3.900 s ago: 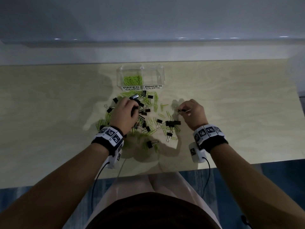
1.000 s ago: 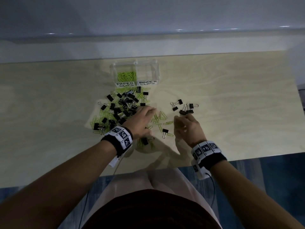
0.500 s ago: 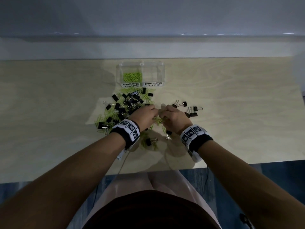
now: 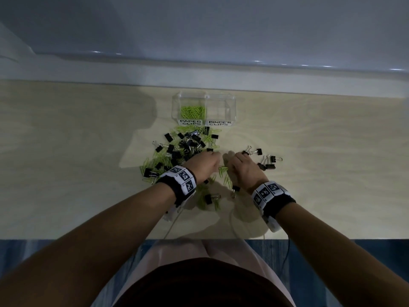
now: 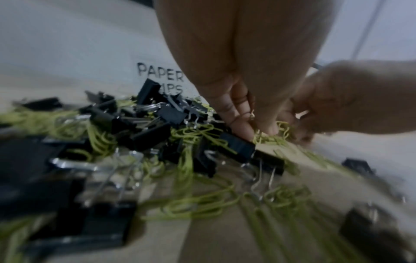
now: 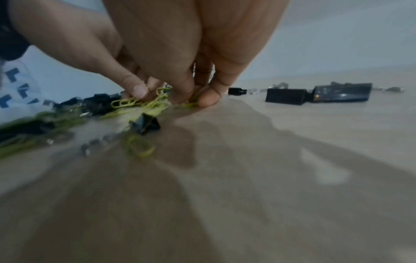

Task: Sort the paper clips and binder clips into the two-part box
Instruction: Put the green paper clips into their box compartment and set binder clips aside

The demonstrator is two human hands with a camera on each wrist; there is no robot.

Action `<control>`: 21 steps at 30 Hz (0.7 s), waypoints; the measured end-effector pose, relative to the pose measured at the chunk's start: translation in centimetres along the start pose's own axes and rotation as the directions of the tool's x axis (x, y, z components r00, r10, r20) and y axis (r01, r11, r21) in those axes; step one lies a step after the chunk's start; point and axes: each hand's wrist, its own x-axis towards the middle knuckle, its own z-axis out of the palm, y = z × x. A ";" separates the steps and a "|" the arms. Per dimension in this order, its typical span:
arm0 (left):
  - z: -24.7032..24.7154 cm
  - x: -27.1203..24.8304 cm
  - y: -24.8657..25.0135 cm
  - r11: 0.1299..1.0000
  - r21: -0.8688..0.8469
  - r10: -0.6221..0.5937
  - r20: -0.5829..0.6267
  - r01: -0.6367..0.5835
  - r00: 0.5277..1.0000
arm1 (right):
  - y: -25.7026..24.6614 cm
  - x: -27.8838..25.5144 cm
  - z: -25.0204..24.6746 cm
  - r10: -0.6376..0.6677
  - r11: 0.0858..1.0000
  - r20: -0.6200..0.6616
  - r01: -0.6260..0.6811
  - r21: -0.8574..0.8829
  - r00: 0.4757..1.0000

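Note:
A clear two-part box (image 4: 232, 100) stands at the back, with green paper clips (image 4: 192, 111) in the part labelled PAPER CLIPS; the BINDER CLIPS part looks bare. A mixed pile of black binder clips (image 4: 184, 145) and green paper clips lies in front of it. My left hand (image 4: 212, 160) and right hand (image 4: 232, 161) meet over loose green paper clips (image 4: 222, 169), fingers curled down. In the left wrist view my left hand (image 5: 258, 129) pinches green clips (image 5: 273, 139) against the table. In the right wrist view my right hand (image 6: 191, 99) pinches green clips (image 6: 155, 103) too.
A small group of binder clips (image 4: 266, 161) lies apart to the right of my right hand. More clips (image 4: 210, 199) lie between my wrists, near the table's front edge (image 4: 88, 238). A wall ledge runs behind the box.
My right hand has come left from the separate binder clips to meet my left hand over the green paper clips. Both hands now bunch clips between the fingertips.

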 end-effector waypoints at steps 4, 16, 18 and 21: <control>-1.9 -0.8 -1.2 0.951 -0.302 -0.117 -0.165 0.063 0.979 | -0.2 2.1 -1.7 0.254 0.941 0.039 -0.256 0.222 0.966; -12.0 3.6 -4.9 0.827 -0.553 -0.450 -0.542 0.102 0.710 | -6.0 15.8 -7.0 0.301 0.922 -0.166 -0.242 0.301 0.939; -11.9 3.9 -5.0 0.884 -0.442 -0.397 -0.531 0.155 0.749 | -6.2 16.1 -6.7 0.253 0.954 -0.145 -0.222 0.200 0.957; -10.7 2.5 -4.0 0.952 -0.252 -0.282 -0.514 0.172 0.810 | -5.6 13.7 -6.5 0.157 0.982 -0.155 -0.137 0.129 0.975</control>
